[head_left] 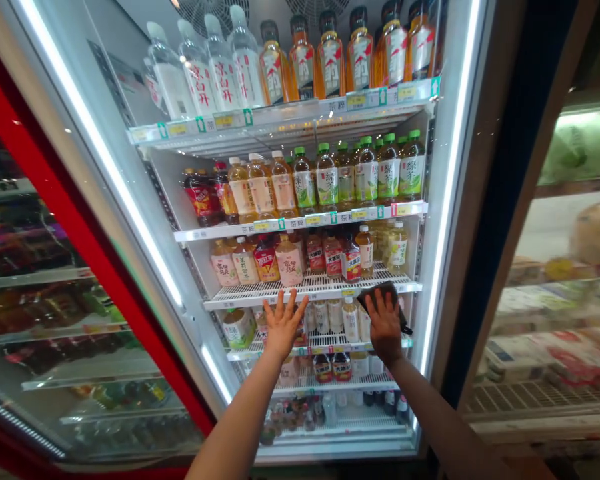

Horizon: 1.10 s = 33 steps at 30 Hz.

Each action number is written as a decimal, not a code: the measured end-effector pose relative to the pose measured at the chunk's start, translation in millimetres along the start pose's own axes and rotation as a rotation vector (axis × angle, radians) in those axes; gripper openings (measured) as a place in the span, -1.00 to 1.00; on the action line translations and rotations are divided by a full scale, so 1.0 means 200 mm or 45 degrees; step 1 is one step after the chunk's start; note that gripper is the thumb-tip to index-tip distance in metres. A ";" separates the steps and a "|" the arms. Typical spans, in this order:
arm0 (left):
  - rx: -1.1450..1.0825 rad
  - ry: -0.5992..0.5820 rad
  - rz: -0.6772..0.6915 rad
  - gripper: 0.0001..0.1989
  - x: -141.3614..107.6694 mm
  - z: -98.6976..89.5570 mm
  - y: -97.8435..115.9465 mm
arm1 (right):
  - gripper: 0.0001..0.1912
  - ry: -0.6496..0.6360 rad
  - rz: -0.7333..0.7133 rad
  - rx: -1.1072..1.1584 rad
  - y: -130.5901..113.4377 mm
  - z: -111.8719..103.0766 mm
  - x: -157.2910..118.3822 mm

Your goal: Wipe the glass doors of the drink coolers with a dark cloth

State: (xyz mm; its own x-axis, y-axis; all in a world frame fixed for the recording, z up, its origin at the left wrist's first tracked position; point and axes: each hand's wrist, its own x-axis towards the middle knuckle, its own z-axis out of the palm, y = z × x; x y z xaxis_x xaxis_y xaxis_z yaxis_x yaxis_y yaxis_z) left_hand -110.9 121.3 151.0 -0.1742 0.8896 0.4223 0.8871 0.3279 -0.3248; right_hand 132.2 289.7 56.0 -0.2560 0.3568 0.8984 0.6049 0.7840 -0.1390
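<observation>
Left hand open, fingers spread; right hand open against a dark cloth, best kept flat under the palm.

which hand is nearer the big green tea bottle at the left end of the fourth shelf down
The left hand is nearer, a little to the right of the green tea bottle; the right hand is much farther right, against a dark item.
</observation>
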 end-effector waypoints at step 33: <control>-0.043 0.152 0.236 -0.02 -0.11 0.01 -0.11 | -0.11 -0.341 -0.389 -0.011 -0.32 0.11 -0.06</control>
State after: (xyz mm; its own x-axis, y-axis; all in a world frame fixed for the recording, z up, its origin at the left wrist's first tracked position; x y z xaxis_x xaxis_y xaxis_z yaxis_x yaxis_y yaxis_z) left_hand -126.4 95.9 147.9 0.0431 0.8889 0.4562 0.9135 0.1498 -0.3782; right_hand 81.1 246.7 45.1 -0.6118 0.2287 0.7572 0.4764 0.8707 0.1219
